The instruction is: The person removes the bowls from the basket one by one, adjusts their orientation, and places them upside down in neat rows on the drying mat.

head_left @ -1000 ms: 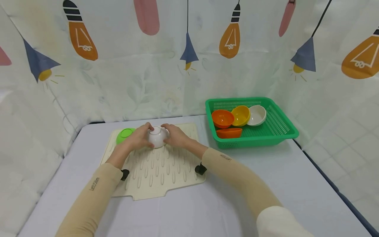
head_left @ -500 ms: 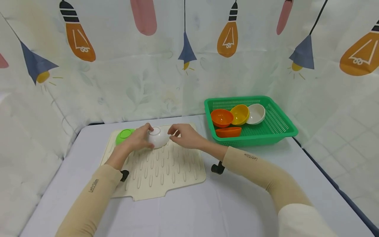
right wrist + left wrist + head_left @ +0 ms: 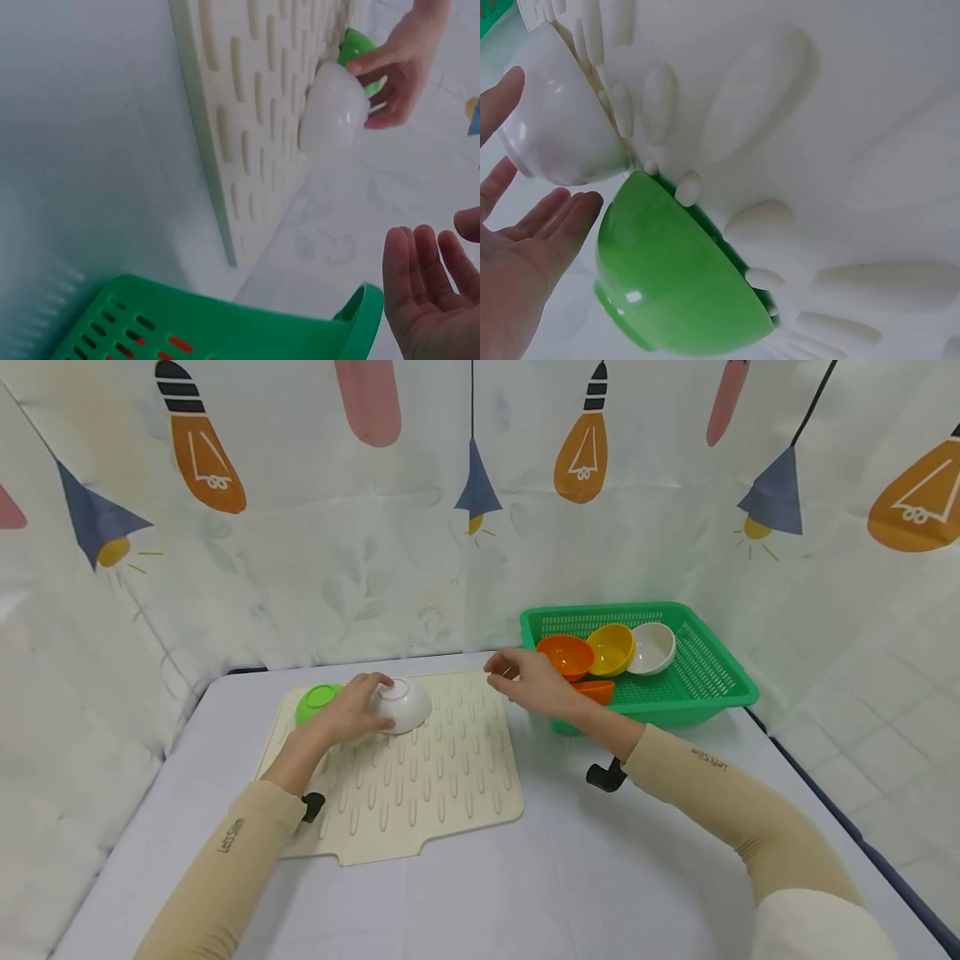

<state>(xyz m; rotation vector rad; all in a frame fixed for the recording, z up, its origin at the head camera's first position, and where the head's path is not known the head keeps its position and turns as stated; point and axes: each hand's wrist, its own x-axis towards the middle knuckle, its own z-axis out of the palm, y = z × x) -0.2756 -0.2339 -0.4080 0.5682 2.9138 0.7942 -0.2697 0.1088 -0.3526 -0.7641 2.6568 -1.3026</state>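
On the cream drying mat (image 3: 450, 777), an upturned white bowl (image 3: 408, 706) lies beside an upturned green bowl (image 3: 682, 277). My left hand (image 3: 351, 710) holds the white bowl from its left side, thumb on the near side and forefinger towards the far side; the other fingers stand spread in the left wrist view. My right hand (image 3: 536, 681) is in the air at the left end of the green basket (image 3: 678, 714), fingers loosely bent and nothing in them. In the basket are an orange bowl (image 3: 564, 656), a yellow bowl (image 3: 611, 652) and another white bowl (image 3: 652, 649).
A further orange piece (image 3: 597, 692), partly covered by my right hand and wrist, lies at the basket's front. A white cloth covers the table (image 3: 540, 877). Behind it hangs a curtain (image 3: 300, 568) printed with lamps and bulbs.
My right hand has let go of the white bowl on the mat and moved right towards the basket. My left hand has stayed at that bowl.
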